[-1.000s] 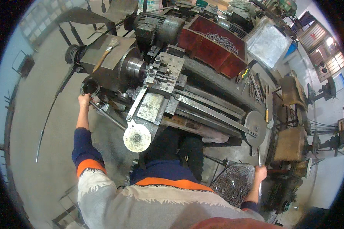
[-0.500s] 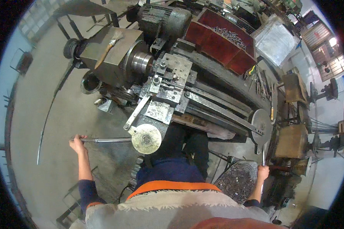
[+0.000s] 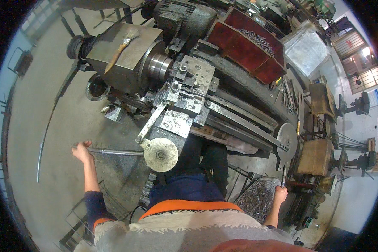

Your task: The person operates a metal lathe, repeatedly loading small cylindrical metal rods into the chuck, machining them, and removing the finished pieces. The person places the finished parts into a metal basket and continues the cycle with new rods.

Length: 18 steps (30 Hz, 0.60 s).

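At the left, my left hand (image 3: 83,151) is closed round the end of a long metal lever (image 3: 121,152), which runs to a round pale disc (image 3: 161,155) on the front of a small lathe. My right hand (image 3: 280,194) grips a second metal lever (image 3: 284,176), below a grey disc (image 3: 287,140) at the right end of the machine. Between the hands lie the tool slide (image 3: 194,74), strewn with metal chips, and a long linkage bar (image 3: 243,122) joined to the grey disc. The shiny spindle (image 3: 160,67) faces the slide from the left.
A wooden-handled brush (image 3: 118,54) lies on the headstock (image 3: 128,38). Behind the slide stands a dark red box (image 3: 239,50) of small metal parts, near an electric motor (image 3: 185,21). Hand tools (image 3: 290,94) lie at the right. A container of small metal pieces (image 3: 256,199) sits beside my right forearm.
My right hand has moved a little left with its lever, which now tilts that way, and the grey disc has turned slightly. My left hand has shifted slightly left and up, still gripping its lever.
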Tool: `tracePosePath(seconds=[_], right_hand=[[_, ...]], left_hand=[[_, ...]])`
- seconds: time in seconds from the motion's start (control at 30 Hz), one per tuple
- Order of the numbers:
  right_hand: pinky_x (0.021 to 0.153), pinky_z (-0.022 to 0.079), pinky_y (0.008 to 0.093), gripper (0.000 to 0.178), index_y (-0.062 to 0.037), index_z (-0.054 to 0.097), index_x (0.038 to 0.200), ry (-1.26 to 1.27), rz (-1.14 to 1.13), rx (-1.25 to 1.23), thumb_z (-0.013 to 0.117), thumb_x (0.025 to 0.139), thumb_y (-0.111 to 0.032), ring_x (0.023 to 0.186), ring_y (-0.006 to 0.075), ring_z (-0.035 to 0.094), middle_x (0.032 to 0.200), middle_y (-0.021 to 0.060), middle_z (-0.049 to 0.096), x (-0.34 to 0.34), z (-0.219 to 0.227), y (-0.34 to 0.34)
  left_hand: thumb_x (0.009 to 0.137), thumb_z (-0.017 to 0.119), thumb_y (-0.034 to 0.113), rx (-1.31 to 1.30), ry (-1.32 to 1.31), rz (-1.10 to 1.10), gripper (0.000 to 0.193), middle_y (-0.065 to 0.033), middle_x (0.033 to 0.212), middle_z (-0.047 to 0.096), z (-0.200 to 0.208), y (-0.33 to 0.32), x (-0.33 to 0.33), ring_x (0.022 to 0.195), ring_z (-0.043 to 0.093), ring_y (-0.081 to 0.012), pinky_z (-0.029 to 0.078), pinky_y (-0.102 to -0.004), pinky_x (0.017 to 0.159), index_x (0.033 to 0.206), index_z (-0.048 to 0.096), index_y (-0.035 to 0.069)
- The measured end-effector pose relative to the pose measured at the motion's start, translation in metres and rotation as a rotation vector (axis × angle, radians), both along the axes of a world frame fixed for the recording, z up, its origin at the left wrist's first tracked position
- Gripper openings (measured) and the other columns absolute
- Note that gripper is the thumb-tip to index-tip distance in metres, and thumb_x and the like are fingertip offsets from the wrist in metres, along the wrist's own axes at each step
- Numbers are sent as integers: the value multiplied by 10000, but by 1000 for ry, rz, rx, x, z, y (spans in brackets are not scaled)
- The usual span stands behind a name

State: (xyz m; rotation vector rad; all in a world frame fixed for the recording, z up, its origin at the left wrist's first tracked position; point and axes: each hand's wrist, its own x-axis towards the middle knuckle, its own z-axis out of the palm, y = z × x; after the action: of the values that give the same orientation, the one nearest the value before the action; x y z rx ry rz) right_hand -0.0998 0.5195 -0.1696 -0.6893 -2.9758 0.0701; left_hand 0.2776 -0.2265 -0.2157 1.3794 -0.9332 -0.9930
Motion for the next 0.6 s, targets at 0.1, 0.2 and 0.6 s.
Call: tracePosePath(seconds=[0.1, 0.2, 0.6], right_hand=[[734, 444, 458, 346, 28, 601, 778, 33, 32, 1, 503, 615, -261, 825, 436, 571, 825, 271, 598, 2, 2, -3], [705, 457, 473, 354, 33, 591, 751, 74, 82, 24, 521, 636, -294, 792, 435, 577, 806, 271, 599, -2, -5, 8], [776, 458, 454, 375, -63, 615, 884, -119, 149, 326, 586, 674, -373, 878, 356, 594, 922, 151, 628, -141, 6, 92]], left_hand=[[705, 452, -29, -5, -10, -16, 175, -163, 688, 542, -1, -3, -1, 524, 574, -255, 515, -343, 510, 873, 415, -60], [713, 454, -21, 6, -19, -42, 154, -161, 665, 541, 1, -2, 1, 511, 566, -246, 510, -345, 493, 859, 422, -57], [751, 538, 137, 273, -417, -237, 205, -135, 648, 560, 29, 15, 46, 478, 547, -183, 435, -278, 416, 829, 497, -48]])
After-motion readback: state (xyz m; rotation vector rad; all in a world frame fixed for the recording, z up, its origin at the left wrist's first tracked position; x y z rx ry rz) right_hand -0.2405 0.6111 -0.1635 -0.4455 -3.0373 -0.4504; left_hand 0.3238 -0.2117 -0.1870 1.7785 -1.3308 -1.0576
